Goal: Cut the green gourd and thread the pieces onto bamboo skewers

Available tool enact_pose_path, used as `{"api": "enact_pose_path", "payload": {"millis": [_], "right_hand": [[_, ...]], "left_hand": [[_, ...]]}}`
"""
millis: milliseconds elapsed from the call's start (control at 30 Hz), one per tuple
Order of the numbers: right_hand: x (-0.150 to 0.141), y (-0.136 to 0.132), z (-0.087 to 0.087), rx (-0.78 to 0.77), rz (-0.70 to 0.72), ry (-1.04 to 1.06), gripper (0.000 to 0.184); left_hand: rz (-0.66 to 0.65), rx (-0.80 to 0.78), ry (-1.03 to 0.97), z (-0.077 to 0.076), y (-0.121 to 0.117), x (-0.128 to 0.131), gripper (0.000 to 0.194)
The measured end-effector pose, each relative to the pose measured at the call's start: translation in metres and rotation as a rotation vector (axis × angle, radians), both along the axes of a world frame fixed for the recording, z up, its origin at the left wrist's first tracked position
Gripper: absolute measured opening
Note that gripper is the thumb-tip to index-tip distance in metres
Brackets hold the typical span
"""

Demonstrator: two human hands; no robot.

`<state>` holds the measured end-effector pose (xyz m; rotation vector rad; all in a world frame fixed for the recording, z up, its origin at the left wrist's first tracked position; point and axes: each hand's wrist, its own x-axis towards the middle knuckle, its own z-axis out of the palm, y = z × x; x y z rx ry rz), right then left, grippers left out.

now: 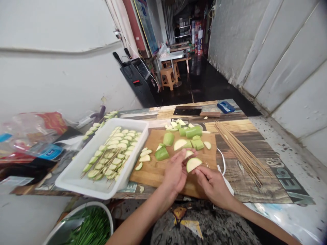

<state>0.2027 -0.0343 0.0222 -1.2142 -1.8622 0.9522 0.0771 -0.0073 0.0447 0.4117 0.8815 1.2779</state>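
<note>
Above the cutting board, the left hand seems to keep a pale slice between its fingers; I cannot tell how firmly. The right hand has a narrow pinch at the lower edge of a half-round slice, probably so its face remains free. Thin sticks lie at the right and the white tray at the left, perhaps for short reach.

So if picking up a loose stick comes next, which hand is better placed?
Probably the right hand: the thin sticks lie on its side of the cutting board. The left hand is farther away and would likely reach across. Both seem busy with slices, though.
</note>
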Motion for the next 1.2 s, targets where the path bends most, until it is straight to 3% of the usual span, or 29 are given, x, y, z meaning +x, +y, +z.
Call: {"api": "enact_pose_path", "payload": {"millis": [133, 233, 400, 667, 733, 833, 900, 967, 1067, 1200], "right_hand": [[0.000, 0.000, -0.002, 0.003, -0.023, 0.011, 0.024], [0.001, -0.001, -0.005, -0.017, 0.013, 0.009, 0.025], [0.000, -0.006, -0.008, -0.045, 0.100, -0.001, 0.026], [-0.001, -0.007, -0.008, -0.053, 0.042, 0.012, 0.027], [0.008, -0.005, -0.008, -0.054, -0.003, 0.018, 0.027], [0.027, 0.000, -0.011, -0.087, -0.122, 0.034, 0.027], [0.039, 0.002, -0.014, -0.119, -0.180, 0.038, 0.028], [0.046, 0.002, -0.017, -0.131, -0.200, 0.038, 0.028], [0.048, 0.000, -0.019, -0.146, -0.187, 0.049, 0.028], [0.045, -0.001, -0.017, -0.155, -0.168, 0.064, 0.028]], "left_hand": [[-0.046, 0.009, -0.012, -0.001, -0.002, 0.001, 0.031], [0.061, 0.006, -0.017, 0.001, 0.004, -0.005, 0.032], [0.188, -0.006, 0.010, 0.001, 0.010, -0.015, 0.016], [0.027, -0.005, 0.050, -0.008, -0.002, -0.005, 0.026], [0.029, 0.089, 0.187, -0.012, 0.001, -0.010, 0.036], [0.040, 0.349, 0.687, -0.020, 0.014, -0.028, 0.049], [-0.136, 0.577, 1.133, -0.025, 0.027, -0.041, 0.054], [-0.316, 0.692, 1.430, -0.029, 0.042, -0.051, 0.055], [-0.468, 0.707, 1.633, -0.028, 0.063, -0.060, 0.053], [-0.621, 0.783, 1.685, -0.018, 0.079, -0.067, 0.053]]}}
